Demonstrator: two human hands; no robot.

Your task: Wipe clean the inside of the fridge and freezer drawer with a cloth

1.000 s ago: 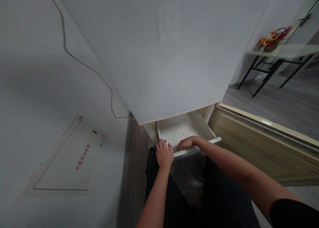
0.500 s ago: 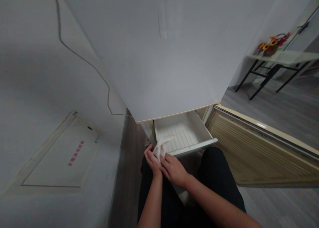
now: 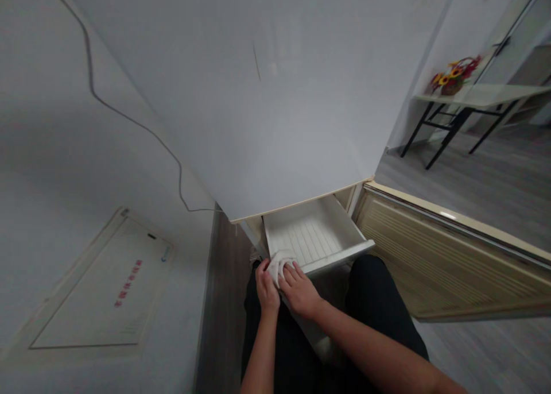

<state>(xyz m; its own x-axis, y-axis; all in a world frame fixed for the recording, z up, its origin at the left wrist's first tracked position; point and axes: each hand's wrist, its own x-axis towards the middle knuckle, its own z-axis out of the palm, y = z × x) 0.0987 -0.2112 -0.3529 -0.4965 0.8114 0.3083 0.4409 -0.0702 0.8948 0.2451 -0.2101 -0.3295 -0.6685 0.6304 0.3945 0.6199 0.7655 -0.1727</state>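
Observation:
A crumpled whitish cloth (image 3: 280,262) is bunched between my two hands at the front left corner of a pulled-out white drawer (image 3: 316,230). My left hand (image 3: 267,286) is curled against the cloth's left side. My right hand (image 3: 300,290) presses on it from the right, fingers bent over the fabric. Ridges run along the drawer's bare floor. Part of the cloth is hidden under my fingers, and I cannot tell whether it touches the drawer's rim.
Above the drawer is a large white closed door (image 3: 275,112). A lower door (image 3: 439,256) with a ribbed yellowish inside stands swung out to the right. A cable (image 3: 146,128) runs down the left wall. Farther right, a table (image 3: 486,95) bears a flower basket (image 3: 451,81).
The cloth's loose pointed end, which stuck out over the drawer, is now gathered into a rounder bunch. My hands stay close together around it. The camera view has shifted slightly.

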